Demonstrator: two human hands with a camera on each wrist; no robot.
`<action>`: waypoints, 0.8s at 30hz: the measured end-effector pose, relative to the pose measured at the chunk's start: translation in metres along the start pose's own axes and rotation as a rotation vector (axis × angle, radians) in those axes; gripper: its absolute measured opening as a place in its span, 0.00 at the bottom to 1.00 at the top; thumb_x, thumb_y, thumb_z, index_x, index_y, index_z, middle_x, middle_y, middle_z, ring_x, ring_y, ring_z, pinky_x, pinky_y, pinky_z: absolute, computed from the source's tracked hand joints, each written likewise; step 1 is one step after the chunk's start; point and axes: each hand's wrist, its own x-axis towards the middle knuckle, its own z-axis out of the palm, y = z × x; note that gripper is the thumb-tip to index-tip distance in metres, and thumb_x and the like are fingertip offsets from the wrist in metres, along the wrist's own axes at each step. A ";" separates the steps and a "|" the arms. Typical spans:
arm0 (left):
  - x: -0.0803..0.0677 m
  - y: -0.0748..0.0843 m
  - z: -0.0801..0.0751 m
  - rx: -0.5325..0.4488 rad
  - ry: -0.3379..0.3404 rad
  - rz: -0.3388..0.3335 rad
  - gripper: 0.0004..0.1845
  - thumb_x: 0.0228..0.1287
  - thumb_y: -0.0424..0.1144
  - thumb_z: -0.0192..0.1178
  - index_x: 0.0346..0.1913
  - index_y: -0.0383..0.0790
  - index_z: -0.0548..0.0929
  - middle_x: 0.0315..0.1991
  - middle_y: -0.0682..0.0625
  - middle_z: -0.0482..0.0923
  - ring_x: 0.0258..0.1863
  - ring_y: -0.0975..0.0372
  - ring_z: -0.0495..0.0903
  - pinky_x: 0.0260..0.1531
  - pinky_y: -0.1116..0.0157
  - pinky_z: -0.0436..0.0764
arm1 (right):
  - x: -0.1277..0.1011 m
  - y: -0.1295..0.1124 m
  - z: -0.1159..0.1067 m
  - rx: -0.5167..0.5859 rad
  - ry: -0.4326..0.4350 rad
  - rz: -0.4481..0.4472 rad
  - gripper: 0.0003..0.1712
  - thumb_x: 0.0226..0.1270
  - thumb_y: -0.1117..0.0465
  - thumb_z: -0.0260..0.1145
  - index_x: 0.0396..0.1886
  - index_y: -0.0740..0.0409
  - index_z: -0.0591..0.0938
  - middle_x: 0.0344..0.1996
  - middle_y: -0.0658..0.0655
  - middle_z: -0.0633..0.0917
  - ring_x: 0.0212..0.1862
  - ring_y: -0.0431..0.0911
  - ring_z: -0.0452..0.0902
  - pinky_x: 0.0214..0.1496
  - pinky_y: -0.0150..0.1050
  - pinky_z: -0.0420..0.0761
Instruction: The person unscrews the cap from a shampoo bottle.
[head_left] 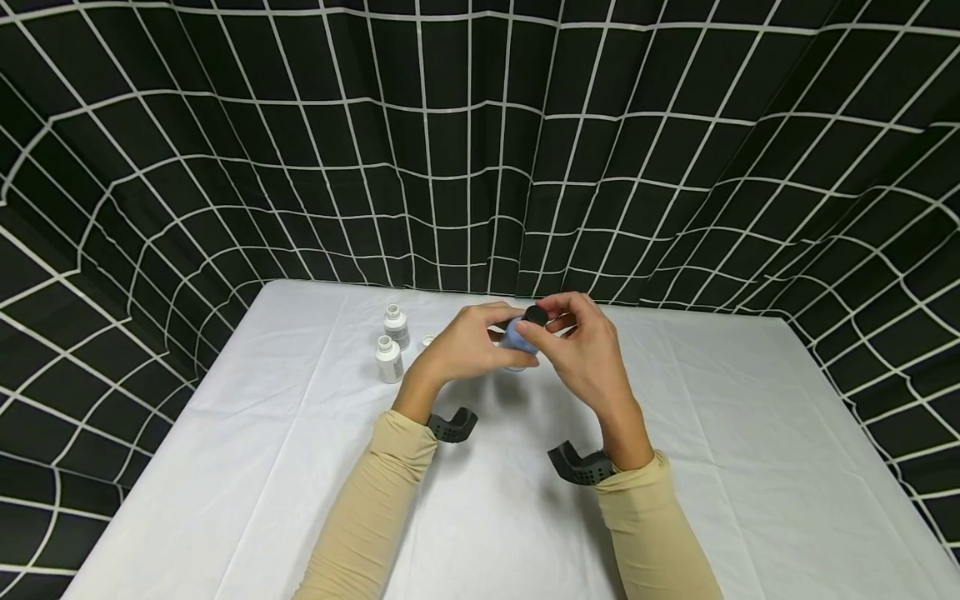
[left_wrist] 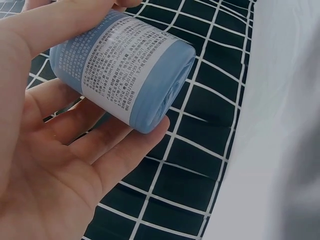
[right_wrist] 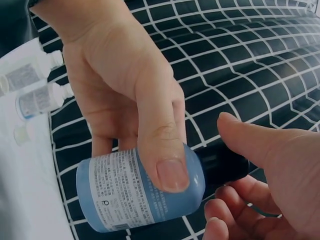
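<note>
A light blue bottle (head_left: 516, 337) with a printed white label (right_wrist: 120, 192) and a black cap (head_left: 536, 315) is held above the white table (head_left: 750, 467). My left hand (head_left: 472, 343) grips the bottle's body, thumb pressed on its shoulder and fingers under it (left_wrist: 107, 135). My right hand (head_left: 581, 346) curls its thumb and fingers round the black cap (right_wrist: 222, 167). The bottle lies tilted, its flat base (left_wrist: 165, 90) turned toward the left wrist camera.
Two small white bottles (head_left: 395, 326) (head_left: 388, 359) without lids stand at the table's back left, and a small white cap (head_left: 427, 340) lies beside them. A black cloth with a white grid (head_left: 480, 150) hangs behind and to the sides.
</note>
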 end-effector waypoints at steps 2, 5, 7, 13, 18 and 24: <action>0.000 0.000 0.001 -0.002 -0.007 0.000 0.28 0.52 0.49 0.79 0.58 0.54 0.86 0.49 0.60 0.86 0.48 0.67 0.82 0.52 0.68 0.86 | 0.000 0.000 0.000 -0.002 0.002 0.006 0.22 0.59 0.54 0.79 0.49 0.58 0.83 0.44 0.55 0.83 0.43 0.47 0.81 0.40 0.26 0.77; 0.000 -0.001 0.001 0.007 -0.007 -0.003 0.29 0.52 0.49 0.80 0.59 0.54 0.85 0.50 0.60 0.85 0.49 0.67 0.82 0.52 0.68 0.86 | 0.000 0.001 0.000 0.007 -0.010 -0.004 0.22 0.60 0.55 0.79 0.51 0.58 0.84 0.43 0.56 0.83 0.44 0.47 0.81 0.42 0.24 0.78; 0.000 -0.001 0.001 0.015 -0.004 -0.007 0.30 0.52 0.49 0.80 0.60 0.53 0.85 0.51 0.59 0.85 0.49 0.67 0.82 0.51 0.68 0.86 | -0.001 0.001 0.000 0.005 -0.029 -0.017 0.22 0.62 0.55 0.77 0.53 0.58 0.84 0.44 0.56 0.83 0.44 0.47 0.81 0.43 0.23 0.78; 0.001 -0.003 0.001 0.046 0.005 -0.019 0.30 0.52 0.50 0.79 0.60 0.52 0.84 0.51 0.59 0.85 0.46 0.66 0.83 0.48 0.68 0.86 | -0.002 0.001 -0.004 -0.018 -0.107 -0.067 0.22 0.71 0.59 0.70 0.62 0.55 0.83 0.49 0.56 0.84 0.44 0.47 0.81 0.43 0.28 0.79; 0.001 -0.003 0.001 0.052 0.006 -0.030 0.29 0.54 0.50 0.78 0.59 0.51 0.84 0.51 0.58 0.84 0.46 0.66 0.83 0.47 0.69 0.86 | -0.002 0.000 -0.007 -0.014 -0.162 -0.114 0.21 0.76 0.63 0.63 0.66 0.54 0.80 0.56 0.54 0.85 0.46 0.49 0.81 0.44 0.32 0.78; 0.001 -0.002 0.001 0.033 0.006 -0.045 0.28 0.53 0.51 0.78 0.59 0.52 0.85 0.52 0.58 0.84 0.48 0.65 0.83 0.47 0.69 0.87 | -0.001 -0.002 -0.011 -0.010 -0.187 -0.092 0.24 0.76 0.58 0.64 0.69 0.50 0.78 0.61 0.53 0.83 0.47 0.50 0.83 0.44 0.32 0.80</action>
